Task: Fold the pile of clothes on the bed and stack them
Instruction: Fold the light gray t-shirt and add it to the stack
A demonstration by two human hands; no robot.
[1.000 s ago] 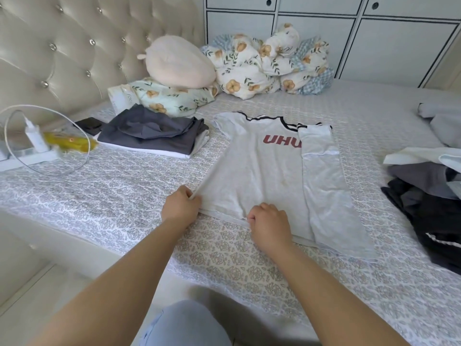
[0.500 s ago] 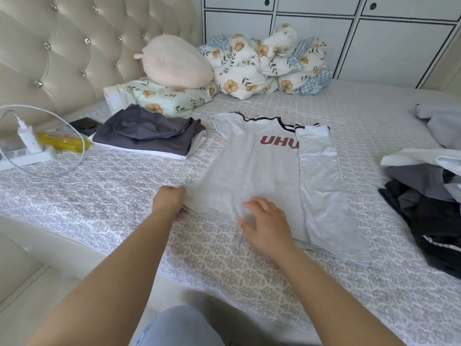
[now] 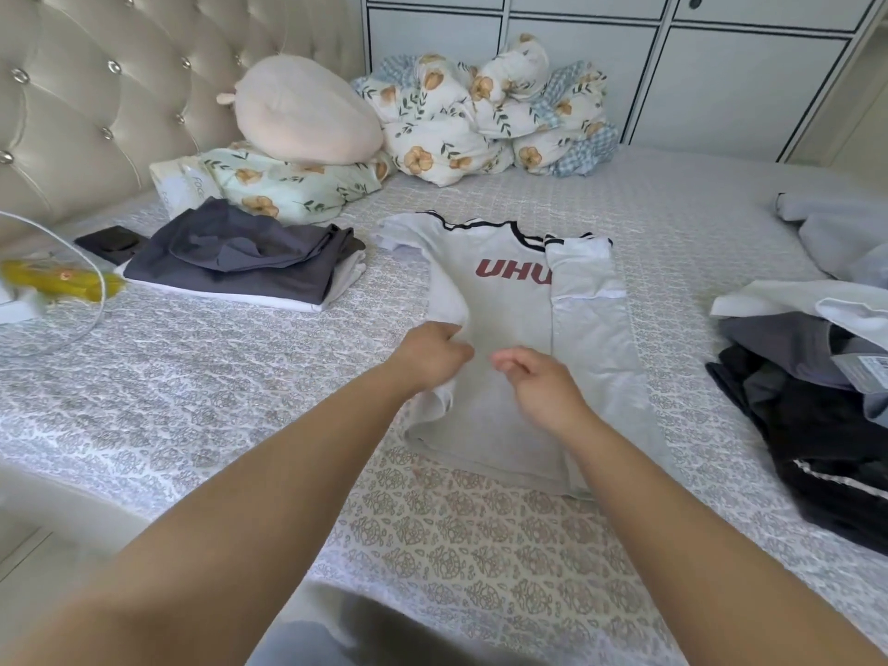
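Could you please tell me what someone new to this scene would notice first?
Most striking is the grey T-shirt with red letters, spread mid-bed, its right side already folded in. The left hand grips its left edge and lifts it inward, while the right hand hovers just beside it, fingers loosely curled. A folded dark stack lies to the left, an unfolded pile to the right.

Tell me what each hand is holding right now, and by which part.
The left hand grips the grey T-shirt by its left side edge, pulled in over the shirt's middle. The right hand hovers above the shirt, fingers loosely curled, holding nothing.
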